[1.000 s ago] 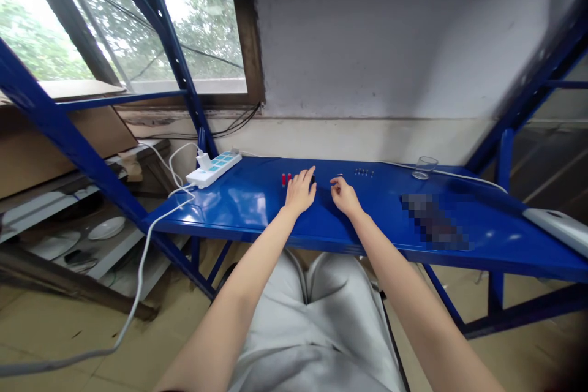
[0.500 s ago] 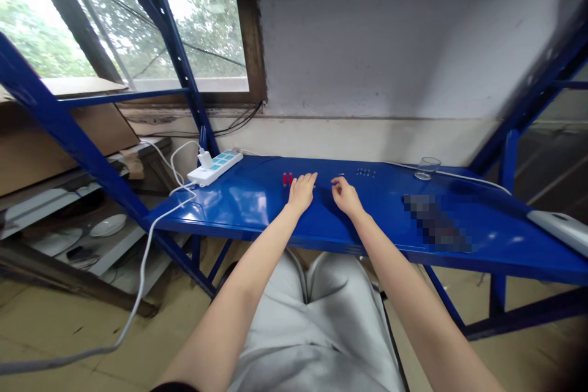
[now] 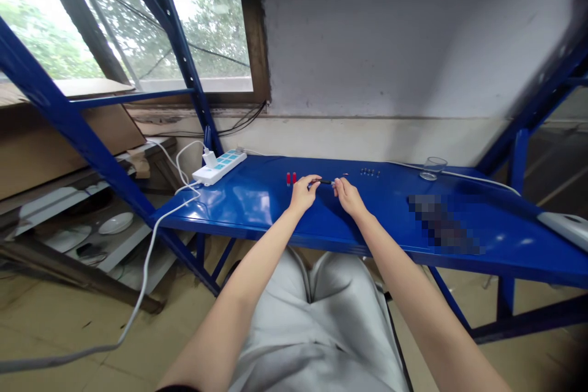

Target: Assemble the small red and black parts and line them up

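Between my two hands, a slim black rod (image 3: 326, 182) lies level just over the blue table. My left hand (image 3: 302, 195) is closed around its left end. At the right end, the fingers of my right hand (image 3: 348, 196) pinch a small pale tip, too small to make out clearly. Two small red cylinders (image 3: 291, 178) with silvery lower ends are close beyond my left fingers. Beyond my right hand lies a tiny object (image 3: 345, 174) I cannot identify. Farther right, several small metal pieces (image 3: 370, 172) form a row.
The blue table (image 3: 243, 205) holds a white power strip (image 3: 220, 168) with a plugged-in cord at left. Toward the right are a clear glass (image 3: 433, 169), a blurred-out dark object (image 3: 443, 225) and a white device (image 3: 567, 226). Blue posts frame both sides.
My left hand has gone from lying with fingers stretched on the table to holding the black rod. My right fingers have closed on its other end.
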Action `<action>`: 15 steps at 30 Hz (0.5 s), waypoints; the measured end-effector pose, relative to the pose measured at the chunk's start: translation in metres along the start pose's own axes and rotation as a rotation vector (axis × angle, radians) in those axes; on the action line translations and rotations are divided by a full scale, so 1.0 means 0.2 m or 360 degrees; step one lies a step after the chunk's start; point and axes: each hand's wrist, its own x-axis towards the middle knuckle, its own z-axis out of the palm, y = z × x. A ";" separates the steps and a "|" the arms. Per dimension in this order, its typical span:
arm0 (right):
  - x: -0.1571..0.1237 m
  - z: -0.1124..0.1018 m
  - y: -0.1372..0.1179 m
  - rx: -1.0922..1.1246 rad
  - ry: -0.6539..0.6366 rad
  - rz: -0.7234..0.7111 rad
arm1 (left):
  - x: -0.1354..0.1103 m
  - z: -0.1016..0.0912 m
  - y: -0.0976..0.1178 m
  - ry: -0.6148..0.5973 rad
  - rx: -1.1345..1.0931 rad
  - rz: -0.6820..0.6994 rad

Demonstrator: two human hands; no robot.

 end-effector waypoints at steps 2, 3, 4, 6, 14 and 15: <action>0.00 0.00 -0.01 0.0031 -0.0001 -0.0003 | 0.00 0.00 0.00 -0.0015 -0.0035 -0.0003; 0.00 0.00 -0.01 0.0041 0.0012 -0.0003 | 0.00 0.00 0.00 -0.0019 -0.0053 -0.0002; 0.00 0.00 -0.01 0.0049 0.0031 -0.0001 | 0.00 0.01 0.00 -0.0022 -0.0072 -0.0001; 0.00 0.00 -0.01 0.0062 0.0050 0.0005 | 0.00 0.01 0.00 -0.0033 -0.0105 0.0002; 0.00 0.00 -0.01 0.0084 0.0068 -0.0078 | 0.00 0.01 -0.01 -0.0064 -0.0132 0.0039; 0.00 0.00 -0.02 0.0088 0.0088 -0.0092 | 0.00 0.01 -0.01 -0.0065 -0.0126 0.0048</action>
